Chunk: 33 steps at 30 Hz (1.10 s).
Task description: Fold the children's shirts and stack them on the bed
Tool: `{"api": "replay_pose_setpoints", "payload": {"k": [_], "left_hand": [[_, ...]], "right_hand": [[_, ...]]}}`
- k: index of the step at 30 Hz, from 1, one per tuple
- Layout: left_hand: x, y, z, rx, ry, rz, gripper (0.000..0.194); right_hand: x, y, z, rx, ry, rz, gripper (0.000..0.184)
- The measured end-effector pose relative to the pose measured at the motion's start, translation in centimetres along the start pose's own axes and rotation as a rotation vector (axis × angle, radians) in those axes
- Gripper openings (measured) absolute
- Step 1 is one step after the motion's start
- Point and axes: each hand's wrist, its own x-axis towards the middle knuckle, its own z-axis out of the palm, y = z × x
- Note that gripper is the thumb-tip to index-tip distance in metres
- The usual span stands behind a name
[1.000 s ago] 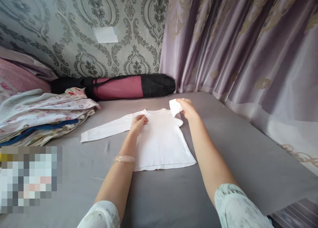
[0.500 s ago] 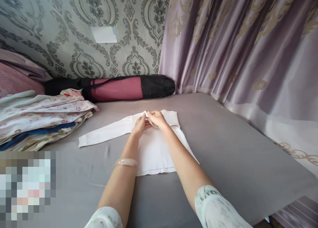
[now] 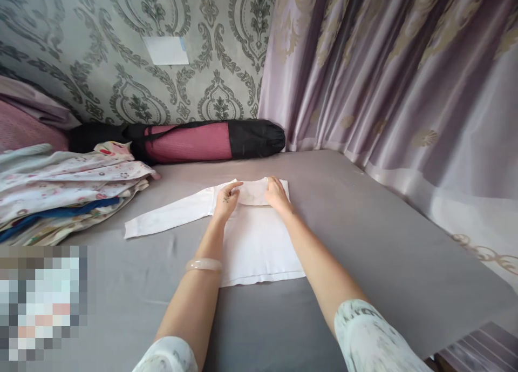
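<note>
A white long-sleeved shirt lies flat on the grey sheet, its neckline at the far end. One sleeve stretches out to the left; on the right only a short stretch of white cloth shows past my hand. My left hand rests at the left of the neckline, thumb and finger apart and pointing right. At the neckline's right side, the bent fingers of my right hand grip the shirt's cloth; their tips are partly hidden. A pale bangle circles my left wrist.
Folded patterned clothes are piled at the left. A black and pink rolled bag lies along the wall. Purple curtains hang at the right, beside the grey sheet. A pixelated patch covers the lower left corner.
My hands were together at the middle of the neckline, holding its edge. The right hand has moved right and the left slightly left; the neckline now lies spread between them.
</note>
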Motion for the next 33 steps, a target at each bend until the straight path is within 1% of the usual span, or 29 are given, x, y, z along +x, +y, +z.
{"api": "replay_pose_setpoints", "payload": {"k": [2, 5, 7, 10, 14, 20, 23, 26, 29, 30, 31, 33], "left_hand": [[0.2, -0.3, -0.1, 0.108, 0.036, 0.043, 0.037], [0.5, -0.8, -0.2, 0.269, 0.069, 0.103, 0.038], [0.6, -1.1, -0.4, 0.377, 0.056, 0.148, 0.039], [0.5, -1.5, -0.5, 0.524, 0.0, 0.18, 0.042], [0.4, -1.7, -0.6, 0.655, -0.039, 0.214, 0.046], [0.5, -2.1, -0.5, 0.719, -0.059, 0.26, 0.053], [0.3, -1.8, -0.5, 0.761, -0.056, 0.288, 0.056], [-0.3, -0.8, -0.5, 0.85, -0.01, 0.27, 0.052], [-1.3, 0.4, -0.4, 0.93, 0.088, 0.272, 0.045], [-1.5, 0.6, -0.4, 0.951, 0.085, 0.282, 0.043], [-1.7, 0.7, -0.3, 0.973, 0.056, 0.289, 0.042], [-2.0, 0.5, -0.2, 1.021, -0.046, 0.284, 0.042]], "right_hand": [[0.1, 1.4, 0.3, -0.102, -0.022, 0.011, 0.048], [0.1, 2.9, 1.1, -0.181, -0.097, 0.039, 0.058], [0.0, 3.5, 1.7, -0.204, -0.127, 0.046, 0.064], [-0.1, 3.9, 2.2, -0.218, -0.124, 0.045, 0.067], [-0.1, 4.0, 2.5, -0.221, -0.129, 0.047, 0.069], [0.0, 4.0, 2.4, -0.236, -0.152, 0.052, 0.071], [0.3, 3.9, 2.1, -0.231, -0.185, 0.061, 0.071], [0.7, 3.5, 1.6, -0.235, -0.18, 0.053, 0.07], [1.1, 3.1, 1.4, -0.258, -0.122, -0.034, 0.068], [1.2, 3.0, 1.5, -0.262, -0.118, -0.057, 0.068], [1.3, 3.0, 1.7, -0.263, -0.126, -0.066, 0.068], [1.3, 3.2, 2.2, -0.26, -0.154, -0.047, 0.068]]}}
